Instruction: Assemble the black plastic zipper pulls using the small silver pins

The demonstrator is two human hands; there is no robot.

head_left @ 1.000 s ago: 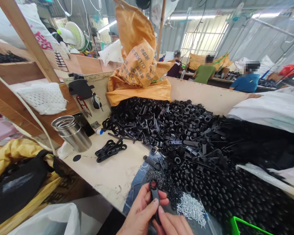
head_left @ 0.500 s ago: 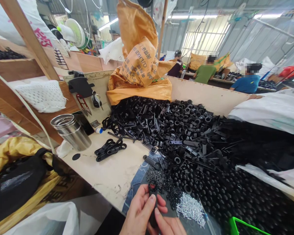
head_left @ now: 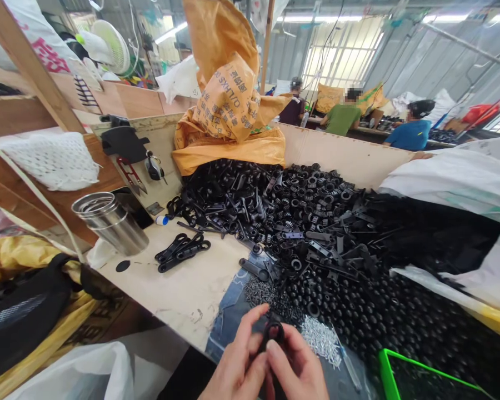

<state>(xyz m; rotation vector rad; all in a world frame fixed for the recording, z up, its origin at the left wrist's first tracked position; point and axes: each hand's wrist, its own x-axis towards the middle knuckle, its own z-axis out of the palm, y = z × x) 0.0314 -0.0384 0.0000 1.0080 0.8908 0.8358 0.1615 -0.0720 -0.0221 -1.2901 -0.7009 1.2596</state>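
Observation:
My left hand (head_left: 238, 360) and my right hand (head_left: 299, 361) meet at the bottom centre, both closed on a black plastic part with a ring end (head_left: 277, 329). The ring points up and away from me, and fingers cover most of the rest. My left index finger stretches past the part, while its thumb presses from the side. The right thumb rests just below the ring. Beyond my fingertips lies a heap of tiny dark screws (head_left: 260, 294). A pile of small silver pins (head_left: 321, 340) is right of my right hand.
Several similar black ring-ended parts (head_left: 181, 251) lie on the board left of a large heap of black pieces (head_left: 316, 214). Round black knobs (head_left: 400, 316) spread right. A green-rimmed tray (head_left: 389, 372), steel cup (head_left: 110, 222) and orange sack (head_left: 229, 111) stand around; three people sit beyond.
My right hand has moved up to the ring end, and the part has turned so its ring faces me more. My left index finger has straightened. The view has shifted slightly.

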